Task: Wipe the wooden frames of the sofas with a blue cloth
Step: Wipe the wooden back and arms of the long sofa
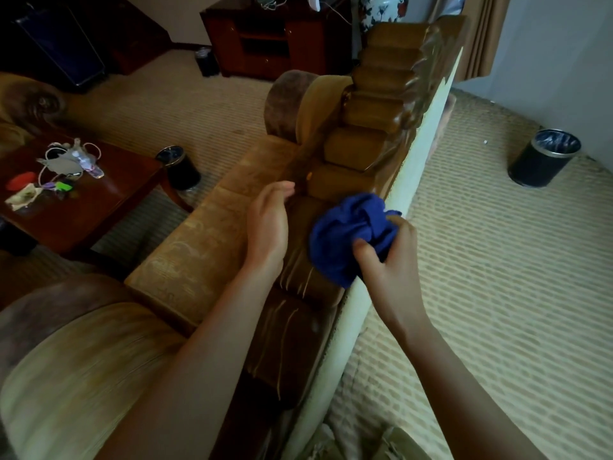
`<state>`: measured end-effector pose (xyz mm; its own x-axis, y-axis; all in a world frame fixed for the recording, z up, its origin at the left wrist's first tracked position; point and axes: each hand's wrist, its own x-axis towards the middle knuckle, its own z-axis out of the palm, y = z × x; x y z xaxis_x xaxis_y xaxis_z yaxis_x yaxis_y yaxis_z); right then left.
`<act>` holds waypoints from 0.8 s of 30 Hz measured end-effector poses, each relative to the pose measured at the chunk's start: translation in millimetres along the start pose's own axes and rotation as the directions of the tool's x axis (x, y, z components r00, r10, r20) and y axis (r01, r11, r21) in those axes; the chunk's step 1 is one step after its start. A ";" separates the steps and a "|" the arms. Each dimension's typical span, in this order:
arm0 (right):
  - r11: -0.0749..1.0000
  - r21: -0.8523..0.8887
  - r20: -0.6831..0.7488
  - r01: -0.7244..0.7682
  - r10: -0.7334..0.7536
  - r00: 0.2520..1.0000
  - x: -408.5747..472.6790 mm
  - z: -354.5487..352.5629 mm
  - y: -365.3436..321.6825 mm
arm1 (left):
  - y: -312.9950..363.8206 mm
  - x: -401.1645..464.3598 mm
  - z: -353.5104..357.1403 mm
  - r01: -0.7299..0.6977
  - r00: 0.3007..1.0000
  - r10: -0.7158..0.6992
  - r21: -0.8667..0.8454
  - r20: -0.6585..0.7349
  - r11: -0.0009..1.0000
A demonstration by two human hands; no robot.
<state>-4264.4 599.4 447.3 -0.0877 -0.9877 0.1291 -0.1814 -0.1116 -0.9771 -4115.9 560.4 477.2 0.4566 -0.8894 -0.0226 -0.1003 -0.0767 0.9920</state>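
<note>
I stand behind a brown sofa. Its carved wooden top frame [381, 104] runs from near me up toward the far end. My right hand [386, 260] grips a bunched blue cloth [345, 234], which lies against the frame's top edge near the pale back panel [408, 180]. My left hand [268, 224] hovers beside the cloth over the backrest, fingers straight and together, holding nothing.
A dark wooden coffee table [109, 194] with small clutter stands left. One black bin [180, 167] sits by the table, another black bin [544, 157] on the carpet at right. A dark cabinet [265, 34] and a painted vase [381, 8] stand at the back.
</note>
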 end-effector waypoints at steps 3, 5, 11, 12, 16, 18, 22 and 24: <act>0.936 -0.334 -0.039 0.111 -0.132 0.991 7.8 19.0 -22.0 | -2.0 -3.1 -0.6 -0.006 0.998 0.004 -0.030 -0.063 1.000; 0.755 -0.630 -0.035 0.182 -0.261 0.965 19.0 34.2 -33.7 | -3.6 -4.9 -0.7 -0.009 0.995 0.002 -0.074 -0.097 0.997; 0.670 -0.702 -0.078 0.242 -0.410 0.909 30.4 51.6 -30.6 | -8.0 -5.8 -2.4 -0.027 0.994 0.014 -0.119 -0.109 0.993; 0.737 -0.624 -0.117 0.262 -0.419 0.900 27.3 45.6 -23.0 | -7.8 -6.0 -2.1 -0.037 0.993 0.025 -0.106 -0.112 0.994; 0.972 -0.070 -0.241 0.224 -0.235 0.942 6.6 27.0 2.6 | -6.5 -13.6 1.5 -0.186 0.977 0.189 0.038 -0.094 0.982; 0.980 0.114 -0.258 0.160 -0.127 0.958 -7.9 26.5 8.5 | -6.5 -18.9 7.3 -0.256 0.962 0.264 0.105 -0.069 0.961; 0.964 0.253 -0.250 0.086 -0.020 0.968 -37.9 33.5 25.0 | -6.9 -21.0 11.4 -0.339 0.934 0.352 0.175 -0.054 0.925; 0.945 0.325 -0.239 0.045 0.036 0.970 -31.9 33.7 24.5 | -8.4 -19.8 11.0 -0.349 0.930 0.364 0.189 -0.050 0.918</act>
<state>-4233.1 624.5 413.5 -0.3253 -0.9365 0.1309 0.1426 -0.1854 -0.9723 -4133.9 573.7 467.9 0.4325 -0.8325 0.3464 -0.4182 0.1552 0.8950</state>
